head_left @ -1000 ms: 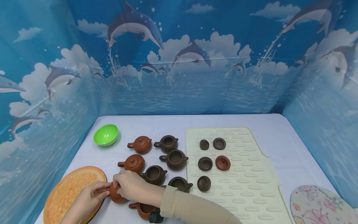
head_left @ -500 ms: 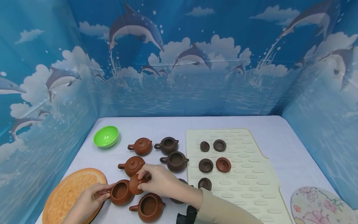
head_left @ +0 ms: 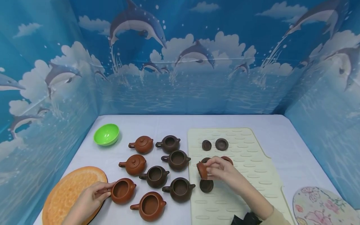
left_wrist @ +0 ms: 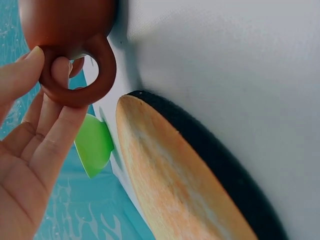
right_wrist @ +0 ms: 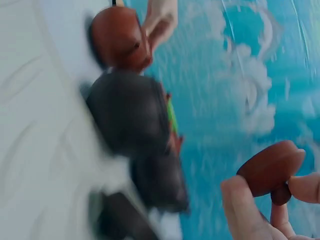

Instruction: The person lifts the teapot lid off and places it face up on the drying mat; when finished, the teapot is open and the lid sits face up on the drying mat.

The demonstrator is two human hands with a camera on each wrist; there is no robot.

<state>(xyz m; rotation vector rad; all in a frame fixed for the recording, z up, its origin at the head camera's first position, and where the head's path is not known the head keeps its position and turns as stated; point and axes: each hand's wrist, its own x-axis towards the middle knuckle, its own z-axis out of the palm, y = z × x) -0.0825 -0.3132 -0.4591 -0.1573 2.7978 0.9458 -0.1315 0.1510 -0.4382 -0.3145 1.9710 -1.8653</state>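
Note:
My left hand pinches the loop handle of a lidless red-brown teapot at the front left, thumb on one side and fingers on the other. Over the cream mat, my right hand holds a red-brown teapot lid tilted on edge; the right wrist view shows the lid between thumb and fingers, its knob toward the palm. Beneath that hand sit a dark lid and a partly covered red-brown lid.
Another open red-brown teapot and several dark open teapots stand mid-table. Two lidded teapots are behind. Dark lids lie on the mat. A green bowl, a bread-patterned round pad and a floral pad lie around.
My right hand has lifted the lid off the front-left teapot and carried it right, over the mat. The teapot's opening now shows. My left hand stays at its handle.

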